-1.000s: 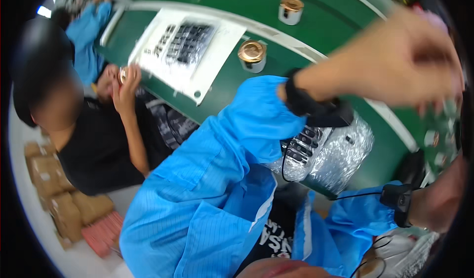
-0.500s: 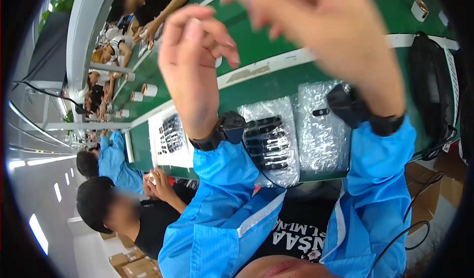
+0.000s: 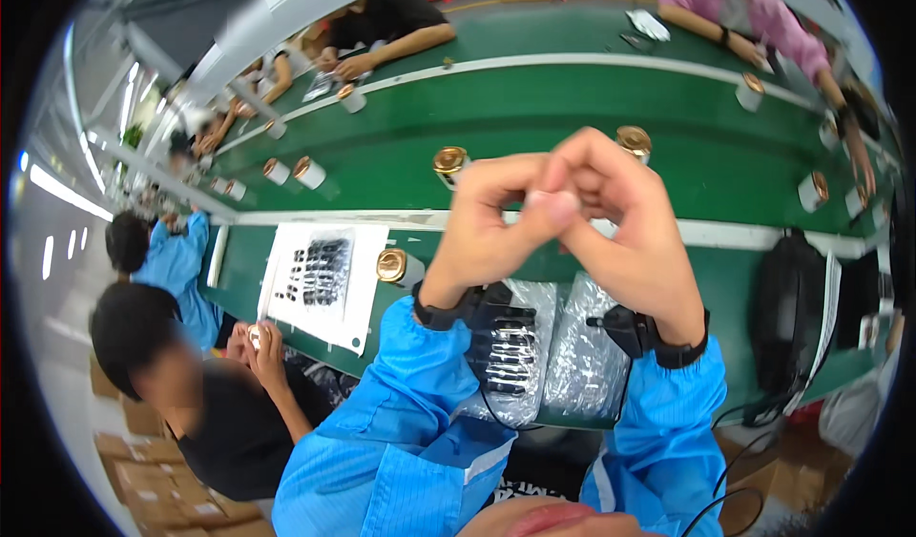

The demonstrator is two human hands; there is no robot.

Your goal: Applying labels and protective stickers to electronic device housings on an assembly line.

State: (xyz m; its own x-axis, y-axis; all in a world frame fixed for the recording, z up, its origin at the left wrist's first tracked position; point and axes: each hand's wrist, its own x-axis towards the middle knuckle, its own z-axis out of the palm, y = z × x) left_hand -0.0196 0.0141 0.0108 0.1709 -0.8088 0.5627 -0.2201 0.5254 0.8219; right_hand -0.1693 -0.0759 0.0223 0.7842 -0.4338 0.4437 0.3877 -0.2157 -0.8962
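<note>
My left hand (image 3: 491, 217) and my right hand (image 3: 625, 213) meet over the green table, with curled fingers pressed together at the tips. Whatever may be pinched between them is hidden. Both wrists carry black bands with small dark devices. Below my left wrist lies a clear plastic bag (image 3: 532, 384) with a row of black oblong pieces (image 3: 510, 351). A second clear plastic bag (image 3: 577, 375) lies beside it, near my right wrist. To the left of my left wrist stands a white can with a gold lid (image 3: 393, 265).
A white sheet (image 3: 272, 294) at left carries rows of black pieces (image 3: 326, 270). Several gold-lidded cans (image 3: 450, 165) stand on the green belt (image 3: 534, 108) beyond a pale rail. A black bag (image 3: 787, 289) lies at right. Co-workers sit to the left and across.
My hands have come down from the top of the picture and together, fingertips now touching. The view has shifted, showing more of the belt and the far side.
</note>
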